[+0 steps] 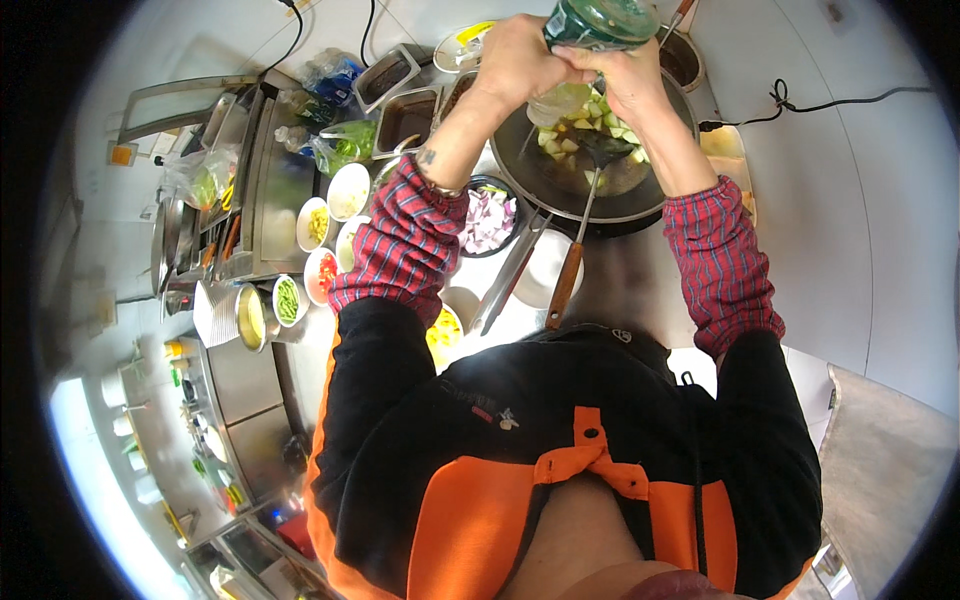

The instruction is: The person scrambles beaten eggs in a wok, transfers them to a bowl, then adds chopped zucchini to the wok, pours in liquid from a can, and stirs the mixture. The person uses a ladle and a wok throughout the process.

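Both hands are at a green bottle (592,26), raised over a wok with its broad base towards me. My left hand (517,60) grips it from the left, and my right hand (630,75) closes round it from the right. Below the fingers shows a translucent pale part or vessel (555,106); whether it belongs to the bottle I cannot tell. Pale green vegetable chunks (559,142) lie in brown liquid inside the wok (517,169). A spatula (591,199) rests with its dark blade among them, its wooden handle pointing towards me.
The wok's handle (514,274) juts towards me. Left of it are a dark bowl of chopped purple onion (489,217), a bowl of yellow pieces (444,330) and several bowls of cut vegetables (287,300). A white bowl (544,270) sits under the handles. A black cable (780,109) runs along the right.
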Demonstrator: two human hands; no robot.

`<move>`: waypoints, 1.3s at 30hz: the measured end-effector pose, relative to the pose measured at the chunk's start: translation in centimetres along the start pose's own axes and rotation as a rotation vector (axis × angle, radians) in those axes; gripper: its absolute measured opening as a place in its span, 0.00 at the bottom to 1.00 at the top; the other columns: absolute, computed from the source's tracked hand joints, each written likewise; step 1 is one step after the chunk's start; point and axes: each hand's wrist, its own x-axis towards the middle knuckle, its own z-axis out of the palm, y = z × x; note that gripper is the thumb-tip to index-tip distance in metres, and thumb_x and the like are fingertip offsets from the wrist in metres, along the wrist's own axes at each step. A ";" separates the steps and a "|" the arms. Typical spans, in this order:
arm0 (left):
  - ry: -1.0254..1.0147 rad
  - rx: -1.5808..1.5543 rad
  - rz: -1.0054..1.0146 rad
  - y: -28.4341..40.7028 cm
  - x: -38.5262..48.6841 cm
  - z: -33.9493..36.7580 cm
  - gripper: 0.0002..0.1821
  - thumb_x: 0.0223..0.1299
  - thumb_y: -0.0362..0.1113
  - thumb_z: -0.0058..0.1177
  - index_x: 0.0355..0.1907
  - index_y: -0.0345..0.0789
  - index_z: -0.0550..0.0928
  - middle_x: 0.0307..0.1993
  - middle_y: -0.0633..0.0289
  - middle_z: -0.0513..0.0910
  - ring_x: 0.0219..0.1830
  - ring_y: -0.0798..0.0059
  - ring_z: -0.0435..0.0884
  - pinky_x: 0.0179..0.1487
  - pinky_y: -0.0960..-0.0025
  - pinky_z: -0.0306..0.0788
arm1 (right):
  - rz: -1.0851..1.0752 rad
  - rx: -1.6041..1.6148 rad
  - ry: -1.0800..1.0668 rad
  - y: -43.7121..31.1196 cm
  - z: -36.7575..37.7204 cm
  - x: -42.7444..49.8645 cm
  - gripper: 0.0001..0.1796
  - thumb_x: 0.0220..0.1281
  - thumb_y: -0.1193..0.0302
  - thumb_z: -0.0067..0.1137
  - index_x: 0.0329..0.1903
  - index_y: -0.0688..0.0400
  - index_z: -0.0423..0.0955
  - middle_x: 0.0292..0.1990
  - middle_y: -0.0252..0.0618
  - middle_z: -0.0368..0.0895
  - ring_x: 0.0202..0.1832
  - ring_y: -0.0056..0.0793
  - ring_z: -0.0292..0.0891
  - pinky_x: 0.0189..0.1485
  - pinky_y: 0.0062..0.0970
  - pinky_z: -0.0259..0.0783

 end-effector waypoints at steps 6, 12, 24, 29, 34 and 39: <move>0.208 -0.364 0.166 3.4 1.6 -4.7 0.10 0.50 0.27 0.62 0.36 0.27 0.86 0.29 0.50 0.88 0.33 0.76 0.85 0.37 0.67 0.78 | -0.191 -0.823 0.050 -8.1 3.6 3.8 0.25 0.46 0.73 0.77 0.49 0.60 0.79 0.41 0.39 0.85 0.45 0.29 0.82 0.52 0.33 0.79; 0.212 -0.624 0.314 6.8 3.4 -0.6 0.11 0.52 0.27 0.61 0.39 0.27 0.85 0.31 0.56 0.88 0.35 0.79 0.84 0.39 0.70 0.77 | -0.345 -0.750 0.013 -12.2 0.2 1.6 0.20 0.42 0.77 0.77 0.42 0.63 0.82 0.39 0.40 0.87 0.41 0.24 0.82 0.46 0.28 0.77; 0.012 -0.422 0.095 8.3 -0.4 0.1 0.15 0.44 0.38 0.70 0.29 0.29 0.85 0.23 0.49 0.84 0.27 0.76 0.84 0.33 0.67 0.76 | -0.163 -0.537 0.251 -11.8 0.6 -4.7 0.25 0.40 0.77 0.77 0.46 0.62 0.81 0.40 0.38 0.87 0.41 0.25 0.83 0.46 0.27 0.78; 0.018 -0.436 0.103 8.7 -1.5 -0.4 0.15 0.44 0.39 0.70 0.28 0.28 0.85 0.23 0.49 0.84 0.26 0.72 0.84 0.32 0.66 0.76 | -0.135 -0.592 0.214 -12.5 0.9 -5.6 0.25 0.39 0.76 0.78 0.46 0.62 0.82 0.40 0.39 0.87 0.41 0.26 0.83 0.47 0.27 0.78; 0.045 -0.435 0.150 8.7 -2.0 -0.5 0.16 0.45 0.40 0.70 0.31 0.28 0.86 0.25 0.48 0.85 0.28 0.66 0.86 0.33 0.65 0.77 | -0.193 -0.532 0.197 -11.7 -0.4 -6.2 0.22 0.41 0.80 0.75 0.45 0.64 0.81 0.41 0.40 0.87 0.42 0.27 0.83 0.49 0.28 0.78; 0.110 -0.511 0.357 8.1 -4.6 1.6 0.39 0.38 0.45 0.76 0.55 0.34 0.76 0.48 0.49 0.82 0.47 0.56 0.83 0.50 0.61 0.76 | -0.178 -0.555 0.251 -10.5 -3.9 -8.2 0.13 0.53 0.86 0.64 0.43 0.66 0.81 0.43 0.40 0.85 0.45 0.32 0.82 0.53 0.33 0.77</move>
